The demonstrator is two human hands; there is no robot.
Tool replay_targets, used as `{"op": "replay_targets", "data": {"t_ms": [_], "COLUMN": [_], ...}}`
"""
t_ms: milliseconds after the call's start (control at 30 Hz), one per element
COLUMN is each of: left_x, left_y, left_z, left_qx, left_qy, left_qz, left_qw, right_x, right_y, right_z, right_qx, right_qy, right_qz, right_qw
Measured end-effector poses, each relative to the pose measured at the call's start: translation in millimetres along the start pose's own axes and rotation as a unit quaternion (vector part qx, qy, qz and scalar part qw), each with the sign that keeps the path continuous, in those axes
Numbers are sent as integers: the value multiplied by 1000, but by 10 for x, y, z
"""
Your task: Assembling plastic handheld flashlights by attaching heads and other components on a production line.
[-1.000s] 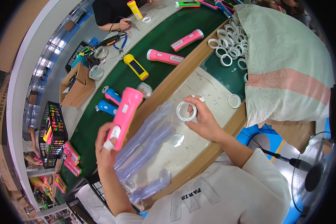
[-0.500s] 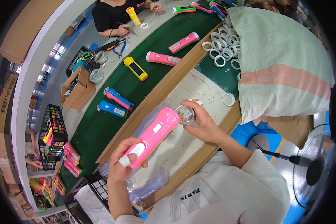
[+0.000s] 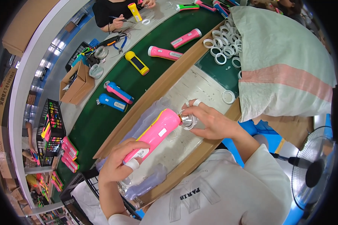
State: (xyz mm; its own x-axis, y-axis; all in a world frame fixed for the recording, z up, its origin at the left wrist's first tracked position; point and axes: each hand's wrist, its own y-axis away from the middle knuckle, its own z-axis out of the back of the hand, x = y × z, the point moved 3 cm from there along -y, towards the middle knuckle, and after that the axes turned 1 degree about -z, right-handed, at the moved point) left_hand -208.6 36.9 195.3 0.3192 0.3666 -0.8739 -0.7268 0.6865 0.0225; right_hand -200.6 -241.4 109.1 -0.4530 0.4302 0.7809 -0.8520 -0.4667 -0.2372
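Observation:
A pink flashlight body (image 3: 156,132) with a yellow edge lies aslant in my left hand (image 3: 124,159), whose fingers wrap round its lower end. White tape or a finger cot covers a fingertip of that hand. My right hand (image 3: 213,122) pinches a clear, shiny reflector cup (image 3: 188,122) at the flashlight's wide upper end. The cup sits against or just outside the opening; how far in it reaches cannot be told. White wraps show on the right fingers too. Below the flashlight, bluish plastic sleeves (image 3: 148,183) lie on the pale worktop (image 3: 199,88).
Beyond a wooden rail (image 3: 154,90), a green belt (image 3: 101,140) carries pink, blue and yellow flashlights. White rings (image 3: 223,47) are heaped beside a large woven sack (image 3: 285,67). A fan (image 3: 313,172) stands at right. Across the belt, a co-worker's hand (image 3: 118,22) is near a yellow flashlight (image 3: 134,12).
The flashlight has turned in my left hand, showing more of its yellow edge. My right hand has turned, its back now facing up, and the reflector cup has tilted with it.

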Motion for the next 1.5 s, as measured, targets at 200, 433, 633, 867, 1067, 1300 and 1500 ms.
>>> {"op": "replay_targets", "data": {"t_ms": [200,433,633,867,1067,1300,1500], "left_x": [99,426,349,549,395,593,469], "left_y": [44,199,225,90,46,-168,-279], "left_z": [-60,-507,-653,-778,-722,-685,-646], "left_qx": [75,-14,-13,-122,-126,-202,-124], "left_qy": [-13,324,186,-415,22,-296,-245], "left_qz": [-25,229,114,-111,43,-105,-56], "left_qw": [997,918,976,895,991,928,960], "right_x": [151,204,407,-57,82,-286,-321], "right_y": [-80,-111,-58,-285,-140,-439,-311], "right_z": [14,-163,-172,-402,-315,-365,-438], "right_qx": [80,5,-27,23,-107,3,-63], "right_qy": [9,-98,-216,-513,-225,-441,-431], "right_qz": [41,181,199,-192,32,-207,-248], "right_qw": [996,979,956,836,968,873,865]}}
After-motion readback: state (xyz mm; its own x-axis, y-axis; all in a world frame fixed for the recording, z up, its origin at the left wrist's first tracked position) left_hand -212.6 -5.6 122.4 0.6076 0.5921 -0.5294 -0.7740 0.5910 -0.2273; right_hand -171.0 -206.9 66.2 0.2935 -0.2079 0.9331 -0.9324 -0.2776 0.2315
